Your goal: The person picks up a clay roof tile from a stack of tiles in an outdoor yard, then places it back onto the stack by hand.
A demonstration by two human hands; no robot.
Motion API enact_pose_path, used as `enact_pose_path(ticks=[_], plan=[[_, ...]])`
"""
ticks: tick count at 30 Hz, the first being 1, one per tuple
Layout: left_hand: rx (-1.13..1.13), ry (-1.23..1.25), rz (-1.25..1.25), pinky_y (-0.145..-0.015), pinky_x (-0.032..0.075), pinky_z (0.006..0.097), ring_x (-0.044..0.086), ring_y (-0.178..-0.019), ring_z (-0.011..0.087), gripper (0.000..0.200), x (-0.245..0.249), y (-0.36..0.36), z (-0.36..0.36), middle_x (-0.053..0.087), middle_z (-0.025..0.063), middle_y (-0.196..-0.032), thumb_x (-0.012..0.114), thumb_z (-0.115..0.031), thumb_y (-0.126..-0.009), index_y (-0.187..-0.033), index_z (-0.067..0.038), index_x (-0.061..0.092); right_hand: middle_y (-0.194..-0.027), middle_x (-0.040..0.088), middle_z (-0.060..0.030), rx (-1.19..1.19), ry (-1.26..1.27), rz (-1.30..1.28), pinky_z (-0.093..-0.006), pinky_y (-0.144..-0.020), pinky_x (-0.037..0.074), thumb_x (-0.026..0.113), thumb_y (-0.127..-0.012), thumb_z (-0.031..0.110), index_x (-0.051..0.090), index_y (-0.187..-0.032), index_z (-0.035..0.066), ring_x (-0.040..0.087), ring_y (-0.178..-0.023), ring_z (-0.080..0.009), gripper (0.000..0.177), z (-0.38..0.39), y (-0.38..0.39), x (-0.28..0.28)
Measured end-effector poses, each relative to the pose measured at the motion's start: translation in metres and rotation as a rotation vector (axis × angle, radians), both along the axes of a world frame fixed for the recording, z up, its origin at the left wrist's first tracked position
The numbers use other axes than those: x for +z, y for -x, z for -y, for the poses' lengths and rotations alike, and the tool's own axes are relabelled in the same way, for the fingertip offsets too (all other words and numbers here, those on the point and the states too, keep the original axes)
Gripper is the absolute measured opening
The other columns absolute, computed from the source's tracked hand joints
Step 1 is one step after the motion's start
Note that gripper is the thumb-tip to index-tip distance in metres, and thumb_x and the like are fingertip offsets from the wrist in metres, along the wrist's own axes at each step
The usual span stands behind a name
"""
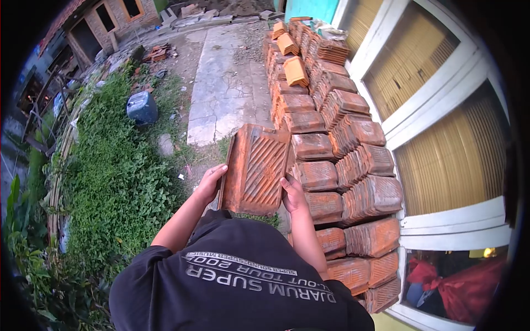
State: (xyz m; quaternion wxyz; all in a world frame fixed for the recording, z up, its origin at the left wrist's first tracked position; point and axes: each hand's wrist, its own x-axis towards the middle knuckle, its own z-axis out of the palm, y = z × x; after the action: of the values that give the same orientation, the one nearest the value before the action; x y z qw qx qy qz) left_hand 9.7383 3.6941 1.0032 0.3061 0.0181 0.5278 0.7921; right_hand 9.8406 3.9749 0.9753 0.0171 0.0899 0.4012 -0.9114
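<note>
A reddish-brown clay roof tile (259, 168) with diagonal ridges is held up in front of my dark T-shirt. My left hand (210, 182) grips its left edge, the thumb lying on the near face. On the opposite edge, my right hand (293, 193) holds it with the thumb in front and the fingers mostly hidden behind. Just right of the tile stand long rows of stacked roof tiles (314, 175), close to my right forearm. Whether the hands hold one tile or more than one cannot be seen.
White-framed windows (458, 160) line the right side behind the stacks. Yellowish ridge tiles (295, 71) lie on top of the far rows. A concrete path (221, 83) runs ahead. Leafy plants (118, 176) and a blue plastic container (142, 107) are on the left.
</note>
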Motion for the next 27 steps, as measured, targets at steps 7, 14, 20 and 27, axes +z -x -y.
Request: enact_pose_path(ticks=[7, 14, 20, 27], plan=[[0.093, -0.104, -0.075, -0.105, 0.042, 0.0343, 0.059, -0.117, 0.0184, 0.046, 0.001, 0.052, 0.077, 0.062, 0.0118, -0.129, 0.055, -0.030, -0.099, -0.131, 0.003, 0.054, -0.130, 0.059, -0.0128, 0.112, -0.026, -0.033, -0.0356, -0.105, 0.041, 0.077, -0.085, 0.031, 0.046, -0.137, -0.006, 0.056, -0.120, -0.0236, 0.071, 0.063, 0.096, 0.012], [0.143, -0.115, -0.052, -0.105, 0.042, 0.0341, 0.058, -0.118, 0.0170, 0.049, 0.005, 0.120, 0.155, 0.061, 0.0101, -0.129, 0.055, -0.033, -0.100, -0.134, 0.002, 0.052, -0.130, 0.059, -0.0129, 0.200, -0.067, -0.105, -0.0351, -0.105, 0.042, 0.075, -0.086, 0.038, 0.048, -0.135, -0.007, 0.056, -0.119, -0.0222, 0.071, 0.139, 0.192, 0.017], [0.193, -0.104, -0.084, -0.103, 0.042, 0.0334, 0.056, -0.118, 0.0150, 0.049, -0.003, 0.163, 0.204, 0.061, 0.0070, -0.130, 0.056, -0.032, -0.101, -0.137, 0.001, 0.051, -0.129, 0.060, -0.0115, 0.231, -0.022, -0.061, -0.0344, -0.103, 0.044, 0.071, -0.090, 0.032, 0.047, -0.135, -0.005, 0.058, -0.117, -0.0214, 0.063, 0.186, 0.244, 0.013], [0.220, -0.092, -0.121, -0.104, 0.042, 0.0327, 0.057, -0.119, 0.0163, 0.050, 0.003, 0.196, 0.236, 0.060, 0.0102, -0.132, 0.055, -0.032, -0.100, -0.137, 0.003, 0.051, -0.119, 0.064, -0.0081, 0.318, -0.091, -0.025, -0.0304, -0.091, 0.049, 0.075, -0.087, 0.035, 0.051, -0.132, -0.003, 0.061, -0.107, -0.0169, 0.064, 0.209, 0.282, 0.012]])
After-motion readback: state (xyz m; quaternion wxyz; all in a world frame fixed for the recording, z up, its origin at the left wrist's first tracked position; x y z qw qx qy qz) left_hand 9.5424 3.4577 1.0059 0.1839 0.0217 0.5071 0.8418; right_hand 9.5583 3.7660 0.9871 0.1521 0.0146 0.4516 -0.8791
